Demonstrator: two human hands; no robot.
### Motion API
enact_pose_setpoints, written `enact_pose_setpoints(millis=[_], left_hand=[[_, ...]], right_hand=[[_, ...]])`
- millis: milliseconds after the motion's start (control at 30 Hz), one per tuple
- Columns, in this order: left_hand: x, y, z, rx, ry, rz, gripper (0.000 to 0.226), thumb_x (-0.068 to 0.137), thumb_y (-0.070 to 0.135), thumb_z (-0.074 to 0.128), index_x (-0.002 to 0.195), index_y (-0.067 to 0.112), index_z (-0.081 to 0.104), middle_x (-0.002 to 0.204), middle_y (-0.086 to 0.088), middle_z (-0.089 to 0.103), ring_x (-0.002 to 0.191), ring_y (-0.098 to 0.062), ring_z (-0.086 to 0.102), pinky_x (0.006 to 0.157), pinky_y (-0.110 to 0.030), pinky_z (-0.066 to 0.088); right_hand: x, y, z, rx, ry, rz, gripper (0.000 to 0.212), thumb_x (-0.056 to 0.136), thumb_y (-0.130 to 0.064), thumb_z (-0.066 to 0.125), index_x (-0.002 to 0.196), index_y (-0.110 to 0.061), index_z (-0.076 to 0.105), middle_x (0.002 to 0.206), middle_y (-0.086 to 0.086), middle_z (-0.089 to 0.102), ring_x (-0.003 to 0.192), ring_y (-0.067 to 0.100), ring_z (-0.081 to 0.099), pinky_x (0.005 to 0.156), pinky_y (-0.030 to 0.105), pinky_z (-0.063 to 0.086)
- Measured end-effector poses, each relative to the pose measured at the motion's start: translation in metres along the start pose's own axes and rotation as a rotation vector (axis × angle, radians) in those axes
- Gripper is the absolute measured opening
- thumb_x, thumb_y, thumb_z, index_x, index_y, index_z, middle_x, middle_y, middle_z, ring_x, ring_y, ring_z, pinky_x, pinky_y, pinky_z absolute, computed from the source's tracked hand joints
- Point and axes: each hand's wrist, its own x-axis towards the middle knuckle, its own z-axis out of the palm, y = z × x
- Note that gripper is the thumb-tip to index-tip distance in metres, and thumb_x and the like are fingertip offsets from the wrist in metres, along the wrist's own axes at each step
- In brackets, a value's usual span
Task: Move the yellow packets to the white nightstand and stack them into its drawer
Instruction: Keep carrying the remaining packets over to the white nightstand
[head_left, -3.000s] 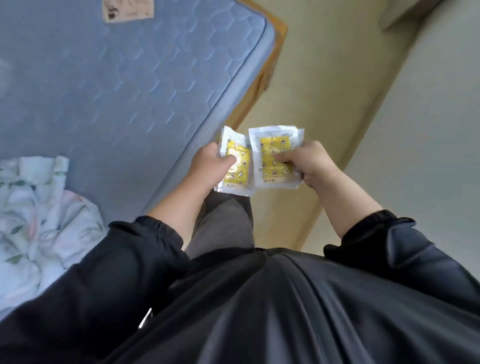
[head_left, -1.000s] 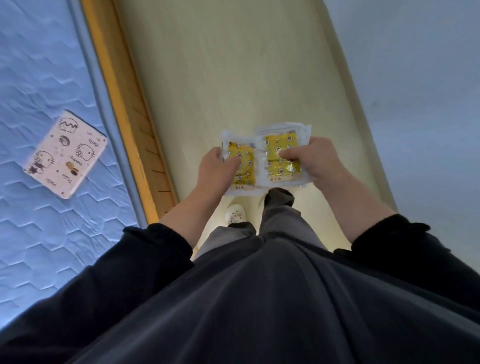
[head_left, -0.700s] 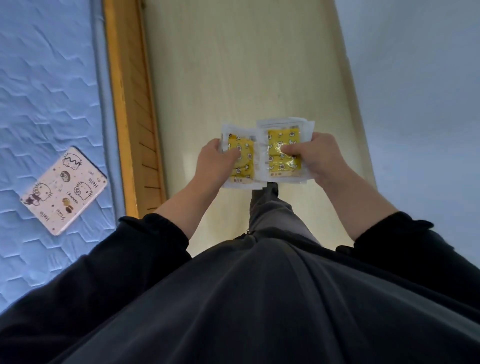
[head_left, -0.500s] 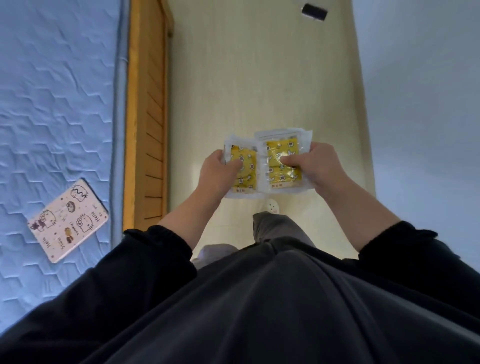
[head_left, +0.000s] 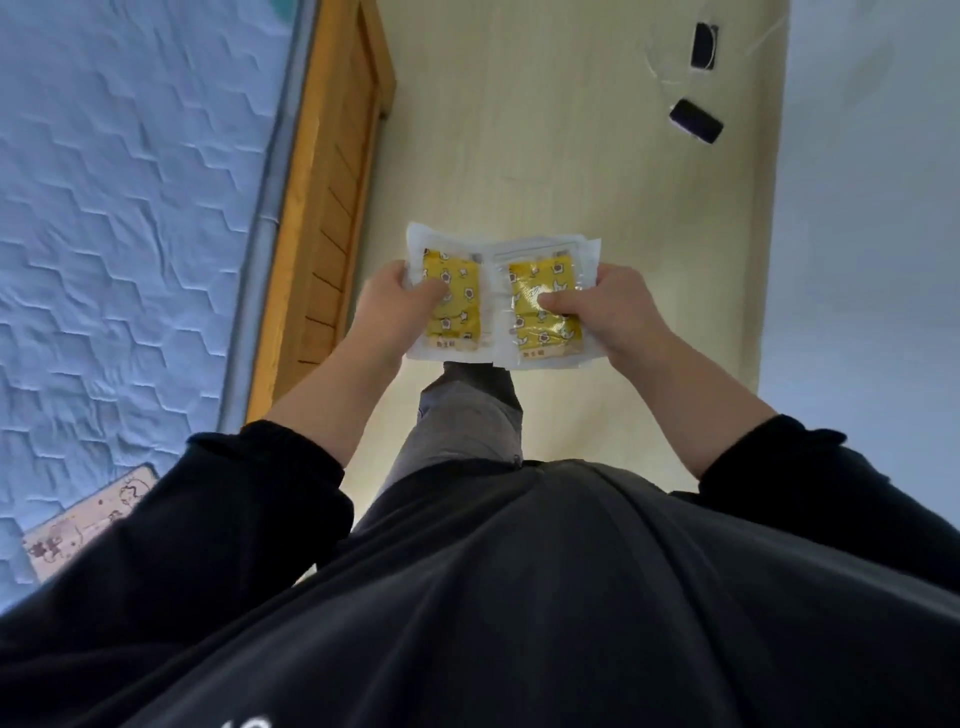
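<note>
Between left hand, right hand, yellow packets gripped, count unclear

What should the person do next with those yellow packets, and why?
Probably walk forward along the floor beside the bed to look for the nightstand. The left hand grips one yellow packet, the right hand grips a second packet, and no nightstand is in view yet.
</note>
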Motion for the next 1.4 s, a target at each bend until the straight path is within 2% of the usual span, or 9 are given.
enact_pose_setpoints(millis=[200, 300, 433, 667, 833, 1000, 1100, 1233, 1400], left_hand=[[0.115, 0.097, -0.027, 0.031, -0.051, -0.010, 0.011, 0.092, 0.017, 0.059, 0.102, 0.021, 0.059, 0.090, 0.009, 0.068, 0.082, -0.010, 0.069, 0.070, -0.028, 0.056], [0.160, 0.142, -0.033, 0.034, -0.049, -0.016, 0.009, 0.090, 0.017, 0.060, 0.097, 0.024, 0.060, 0.092, 0.008, 0.069, 0.084, -0.011, 0.070, 0.073, -0.030, 0.057], [0.216, 0.198, -0.031, 0.007, -0.049, -0.016, 0.010, 0.090, 0.018, 0.060, 0.091, 0.028, 0.058, 0.087, 0.013, 0.068, 0.080, -0.007, 0.069, 0.066, -0.024, 0.055], [0.330, 0.303, -0.016, -0.026, -0.021, -0.033, 0.011, 0.091, 0.019, 0.060, 0.092, 0.029, 0.057, 0.086, 0.014, 0.066, 0.076, -0.004, 0.068, 0.064, -0.022, 0.054], [0.423, 0.394, -0.007, -0.068, 0.065, -0.081, 0.012, 0.092, 0.021, 0.060, 0.104, 0.024, 0.056, 0.089, 0.012, 0.064, 0.077, -0.004, 0.066, 0.060, -0.019, 0.051], [0.500, 0.461, -0.007, -0.144, 0.133, -0.127, 0.014, 0.091, 0.019, 0.060, 0.105, 0.019, 0.059, 0.095, 0.005, 0.068, 0.085, -0.014, 0.069, 0.073, -0.028, 0.055], [0.544, 0.495, -0.022, -0.221, 0.194, -0.155, 0.015, 0.090, 0.017, 0.060, 0.105, 0.019, 0.059, 0.096, 0.003, 0.069, 0.083, -0.014, 0.069, 0.072, -0.027, 0.056], [0.607, 0.531, -0.055, -0.343, 0.271, -0.164, 0.013, 0.090, 0.013, 0.058, 0.087, 0.026, 0.058, 0.081, 0.011, 0.066, 0.070, -0.006, 0.067, 0.058, -0.017, 0.053], [0.695, 0.571, -0.110, -0.469, 0.375, -0.192, 0.016, 0.087, 0.013, 0.060, 0.080, 0.027, 0.059, 0.082, 0.007, 0.068, 0.078, -0.015, 0.070, 0.075, -0.033, 0.059]], right_hand=[[0.105, -0.112, 0.024, -0.017, -0.018, 0.042, 0.030, 0.072, -0.003, 0.078, 0.100, -0.003, 0.068, 0.094, 0.010, 0.072, 0.081, 0.022, 0.071, 0.075, 0.037, 0.059], [0.149, -0.159, 0.027, -0.013, -0.018, 0.058, 0.033, 0.072, -0.003, 0.078, 0.103, -0.002, 0.068, 0.094, 0.010, 0.072, 0.081, 0.022, 0.071, 0.076, 0.038, 0.059], [0.211, -0.216, 0.025, 0.019, -0.032, 0.076, 0.033, 0.072, -0.002, 0.078, 0.104, -0.002, 0.068, 0.094, 0.010, 0.073, 0.082, 0.024, 0.072, 0.077, 0.042, 0.059], [0.346, -0.325, 0.015, 0.020, -0.088, 0.057, 0.021, 0.073, -0.001, 0.077, 0.086, -0.014, 0.068, 0.086, 0.004, 0.073, 0.076, 0.020, 0.072, 0.072, 0.037, 0.059], [0.450, -0.422, 0.005, -0.082, -0.162, 0.066, 0.021, 0.074, 0.000, 0.076, 0.088, -0.013, 0.067, 0.084, 0.004, 0.071, 0.071, 0.016, 0.070, 0.066, 0.032, 0.058], [0.534, -0.523, 0.010, -0.233, -0.248, -0.023, 0.019, 0.073, 0.001, 0.076, 0.083, -0.013, 0.067, 0.084, 0.005, 0.070, 0.075, 0.020, 0.070, 0.072, 0.035, 0.058], [0.581, -0.573, 0.027, -0.263, -0.282, -0.038, 0.020, 0.072, 0.002, 0.075, 0.086, -0.011, 0.069, 0.087, 0.008, 0.072, 0.079, 0.023, 0.071, 0.075, 0.039, 0.059], [0.641, -0.635, 0.069, -0.325, -0.342, -0.044, 0.023, 0.073, 0.003, 0.074, 0.094, -0.007, 0.069, 0.091, 0.010, 0.072, 0.081, 0.025, 0.071, 0.077, 0.042, 0.059], [0.720, -0.720, 0.147, -0.501, -0.424, -0.106, 0.025, 0.073, 0.001, 0.075, 0.097, -0.004, 0.069, 0.091, 0.010, 0.073, 0.080, 0.023, 0.072, 0.074, 0.039, 0.059]])
